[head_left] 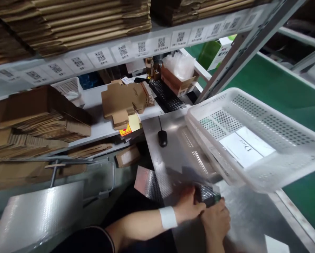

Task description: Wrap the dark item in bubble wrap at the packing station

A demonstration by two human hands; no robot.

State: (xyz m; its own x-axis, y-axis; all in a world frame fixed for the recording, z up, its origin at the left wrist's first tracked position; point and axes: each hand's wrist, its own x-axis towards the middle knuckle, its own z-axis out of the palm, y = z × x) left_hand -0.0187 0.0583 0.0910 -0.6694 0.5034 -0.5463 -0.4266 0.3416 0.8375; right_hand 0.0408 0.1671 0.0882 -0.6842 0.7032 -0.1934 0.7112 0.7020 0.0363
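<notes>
Both my hands meet at the near edge of a shiny metal table (pixel 173 147). My left hand (pixel 190 205), with a white wristband, and my right hand (pixel 217 219) grip a small dark item wrapped in bubble wrap (pixel 207 195). A sheet of bubble wrap (pixel 149 184) hangs off the table edge to the left of it. Just above my hands, a white perforated plastic basket (pixel 255 140) juts over the table, holding a white flat box with printed lettering (pixel 245 147).
A black mouse (pixel 162 137) and a black keyboard (pixel 166 95) lie farther back. Flat cardboard blanks (pixel 123 102) and stacks of cardboard (pixel 36 119) fill the shelf at left. A green conveyor belt (pixel 291 91) runs at right. A box of plastic bags (pixel 180 75) stands behind the keyboard.
</notes>
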